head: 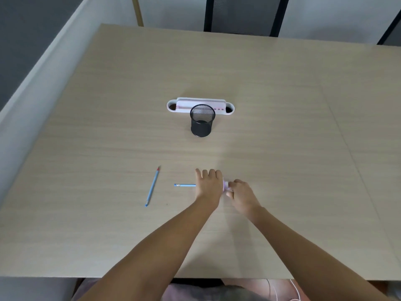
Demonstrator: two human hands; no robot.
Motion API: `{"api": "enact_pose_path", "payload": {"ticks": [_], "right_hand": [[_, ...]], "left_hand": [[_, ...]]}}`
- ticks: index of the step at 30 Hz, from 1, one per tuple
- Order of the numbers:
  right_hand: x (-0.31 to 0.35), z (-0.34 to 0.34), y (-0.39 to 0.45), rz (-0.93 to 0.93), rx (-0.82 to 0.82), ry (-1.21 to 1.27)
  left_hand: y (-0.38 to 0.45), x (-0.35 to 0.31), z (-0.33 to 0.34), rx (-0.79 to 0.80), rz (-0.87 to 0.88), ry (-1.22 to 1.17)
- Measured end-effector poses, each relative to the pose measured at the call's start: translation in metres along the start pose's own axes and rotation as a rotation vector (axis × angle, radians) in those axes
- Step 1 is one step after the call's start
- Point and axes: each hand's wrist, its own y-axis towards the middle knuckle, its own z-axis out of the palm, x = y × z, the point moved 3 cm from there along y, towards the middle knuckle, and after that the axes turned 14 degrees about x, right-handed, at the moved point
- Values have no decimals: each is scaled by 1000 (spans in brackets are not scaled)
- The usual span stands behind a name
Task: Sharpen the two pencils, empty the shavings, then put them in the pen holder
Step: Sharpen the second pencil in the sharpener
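A blue pencil (153,186) with a red sharpened tip lies loose on the table (282,127), left of my hands. My left hand (208,185) is closed around a second blue pencil (184,185), whose rear end sticks out to the left. My right hand (240,192) grips a small pink sharpener (226,185) held against the left hand. The pencil's tip is hidden between the hands. A black mesh pen holder (202,120) stands upright farther back at the table's middle.
A white and pink oblong desk fitting (230,109) sits just behind the pen holder. The table's near edge runs below my forearms. A wall runs along the left, and dark chair backs stand beyond the far edge.
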Motion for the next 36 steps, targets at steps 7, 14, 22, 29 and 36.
{"api": "enact_pose_path", "payload": {"ticks": [7, 14, 22, 29, 36], "right_hand": [[2, 10, 10, 20, 21, 1], [6, -9, -48, -220, 1, -32], [-5, -47, 20, -275, -180, -192], [-12, 14, 4, -75, -301, -445], [-18, 21, -35, -186, -136, -55]], "left_hand": [[1, -3, 5, -43, -54, 44], [-1, -5, -3, -41, -28, 61], [7, -4, 1, -28, 9, -51], [7, -7, 4, -63, -27, -29], [6, -8, 4, -48, -29, 32]]}}
